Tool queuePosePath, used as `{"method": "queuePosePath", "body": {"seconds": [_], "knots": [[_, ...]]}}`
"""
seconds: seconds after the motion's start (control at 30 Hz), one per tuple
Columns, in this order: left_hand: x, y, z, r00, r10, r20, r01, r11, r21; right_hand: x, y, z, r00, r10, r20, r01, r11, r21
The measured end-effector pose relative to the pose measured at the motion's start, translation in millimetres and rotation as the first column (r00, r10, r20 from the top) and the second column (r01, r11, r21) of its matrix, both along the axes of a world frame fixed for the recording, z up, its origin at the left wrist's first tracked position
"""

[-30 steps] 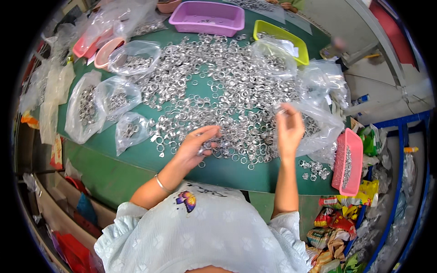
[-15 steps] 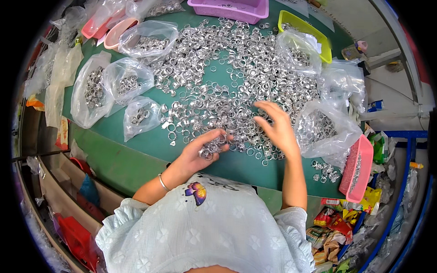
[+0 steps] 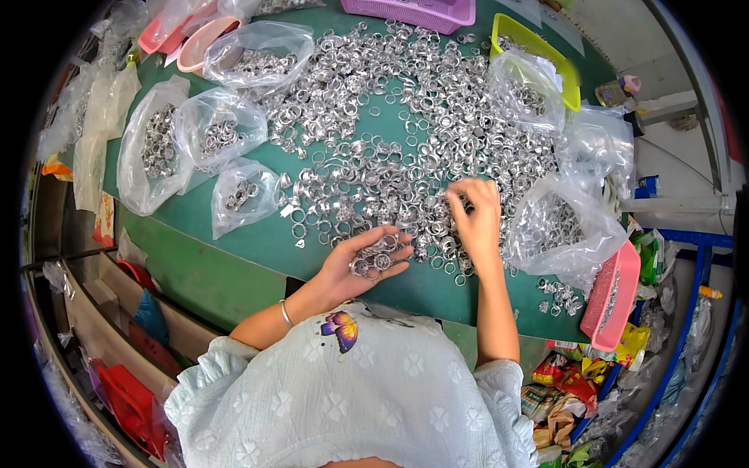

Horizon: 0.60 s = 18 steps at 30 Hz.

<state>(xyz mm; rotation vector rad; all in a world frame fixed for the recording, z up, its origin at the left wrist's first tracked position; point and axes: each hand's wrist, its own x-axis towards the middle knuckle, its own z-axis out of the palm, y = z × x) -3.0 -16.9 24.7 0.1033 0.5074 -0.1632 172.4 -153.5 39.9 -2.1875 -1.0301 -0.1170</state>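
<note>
Our left hand (image 3: 343,270) loosely cups some silver-coloured rings (image 3: 377,260), so a level palm should help; our right hand (image 3: 477,214) curls over the ring heap (image 3: 390,183) on the green table (image 3: 437,295); we can't tell if it's pinching any; light fingertips, yeah?

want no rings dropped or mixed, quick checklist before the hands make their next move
1. Left hand supporting its silvery rings: ok, a cluster lies across palm and fingers.
2. Right hand gripping a ring: cannot tell, fingertips blurred.
3. Mouth of the clear bag to the right open: ok, rings show inside.
4. Pink basket at far right uncovered: ok, silvery pieces show inside.
5. All pieces contained: not ok, a small loose pile lies on the table near that basket.
</note>
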Motion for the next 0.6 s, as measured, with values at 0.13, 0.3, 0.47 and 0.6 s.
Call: {"method": "queuePosePath", "body": {"seconds": [0.13, 0.3, 0.47, 0.6], "knots": [[-3, -2, -6, 0.997, -0.061, 0.045, 0.060, 0.998, 0.024, 21, 27, -13, 0.988, -0.055, 0.144, 0.098, 0.945, -0.311], [-7, 4, -12, 0.998, -0.047, 0.048, 0.047, 0.999, 0.005, 31, 18, -17, 0.990, 0.005, -0.137, 0.003, 0.998, 0.058], [-5, 3, -10, 0.998, -0.049, 0.044, 0.048, 0.999, 0.022, 17, 46, -13, 0.989, 0.143, 0.043, -0.140, 0.988, -0.066], [-6, 2, -7, 0.996, -0.049, 0.068, 0.047, 0.998, 0.032, 15, 61, -17, 0.981, 0.120, 0.152, -0.059, 0.932, -0.357]]}}
